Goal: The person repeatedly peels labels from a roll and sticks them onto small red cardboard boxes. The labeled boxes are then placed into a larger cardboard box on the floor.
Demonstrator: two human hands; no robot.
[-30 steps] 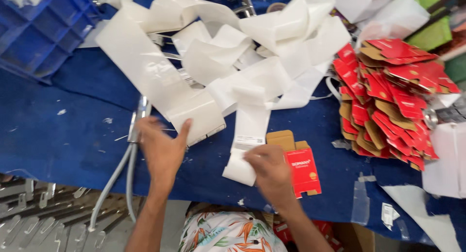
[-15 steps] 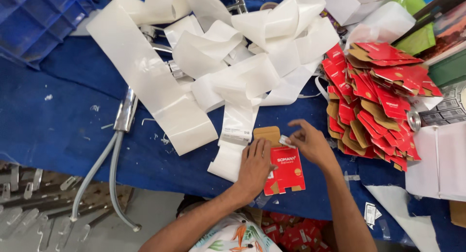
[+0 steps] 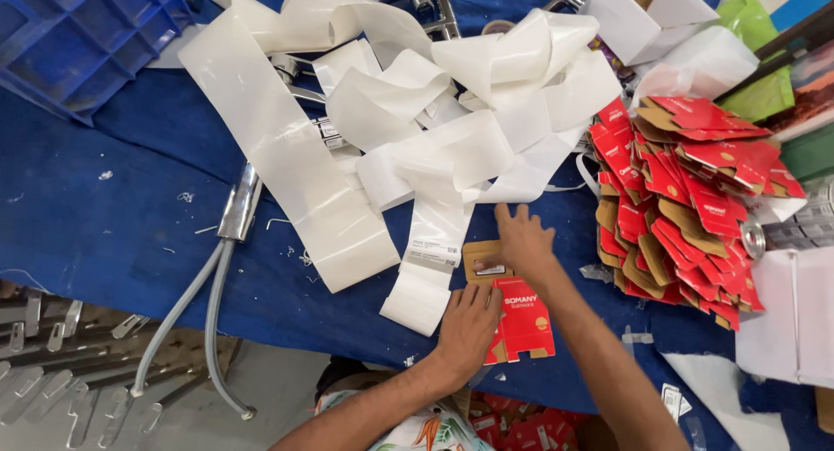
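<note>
A flat red carton blank (image 3: 524,319) is lying on the blue cloth-covered table (image 3: 104,234), near its front edge, directly under both hands. The left hand (image 3: 467,329) is pressing down on the carton's left part with the palm flat and the fingers spread slightly, gripping nothing. The right hand (image 3: 521,241) is resting just beyond the carton's brown top flap (image 3: 483,260), fingers stretched out and open, touching the cloth and the flap's edge; it is closing on nothing that can be seen.

Just left of the left hand, the end of a white glossy backing strip (image 3: 426,286) is hanging toward the table edge, with a small printed label (image 3: 432,251) stuck on it. Beyond the right hand, the strip is piling up into a loose tangle of white ribbon (image 3: 452,121). To the right of the right hand, a heap of red and brown carton blanks (image 3: 678,199) is sitting well apart from the fingers. Far left of the left hand, a chrome tap with grey hoses (image 3: 228,242) is lying across the table edge. A blue plastic crate (image 3: 78,34) is standing at the far left corner.
</note>
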